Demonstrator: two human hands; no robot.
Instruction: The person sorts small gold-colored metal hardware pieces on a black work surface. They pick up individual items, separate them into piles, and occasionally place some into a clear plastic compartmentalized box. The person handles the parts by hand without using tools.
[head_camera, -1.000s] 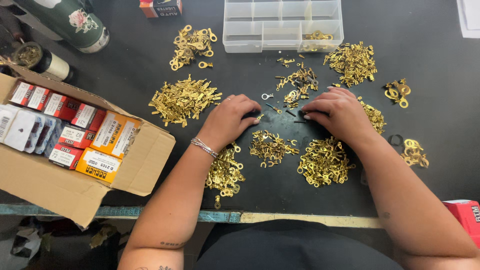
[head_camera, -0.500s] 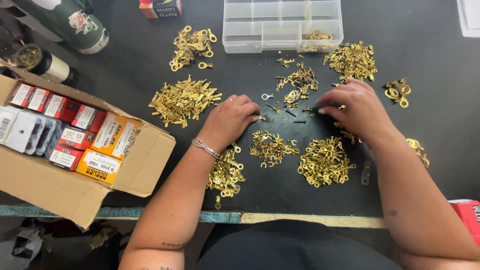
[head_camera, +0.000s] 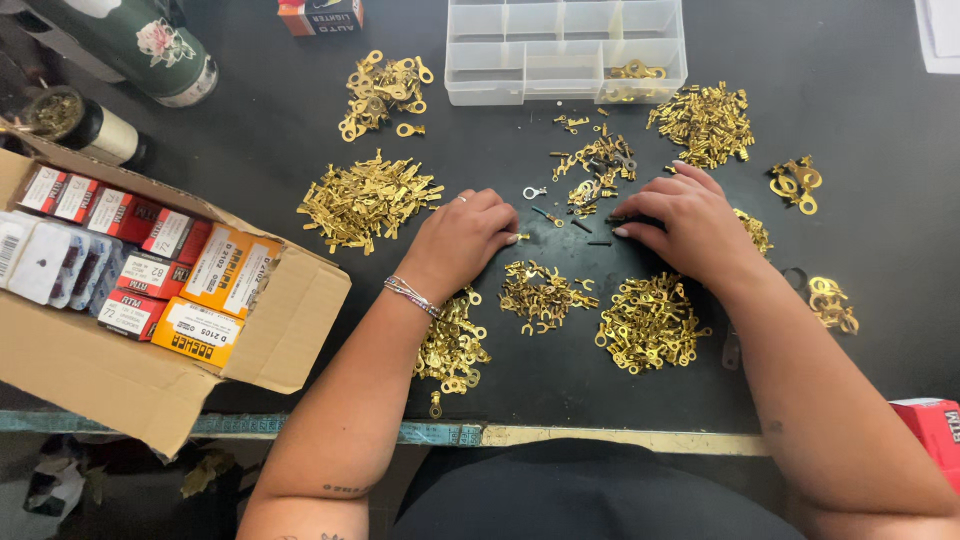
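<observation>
My left hand (head_camera: 465, 237) rests palm down on the black table, fingers curled, a small brass piece at its fingertips. My right hand (head_camera: 690, 222) lies to the right with its fingertips on a few small dark screws (head_camera: 597, 228). Between and beyond the hands lies a mixed heap of brass terminals (head_camera: 595, 170). Sorted brass piles lie close by: fork terminals (head_camera: 545, 295), ring terminals (head_camera: 648, 322), and another ring pile (head_camera: 452, 345) under my left wrist. Whether either hand pinches anything is hidden.
A clear compartment box (head_camera: 565, 48) stands at the back, with more brass piles (head_camera: 368, 198) (head_camera: 383, 90) (head_camera: 707, 122) around it. An open cardboard box (head_camera: 150, 370) of small packets overhangs the left edge. A green bottle (head_camera: 140, 40) lies far left, a red box (head_camera: 930, 430) near right.
My right hand has shifted left and slightly back, toward the dark screws and the mixed heap. My left hand has barely moved.
</observation>
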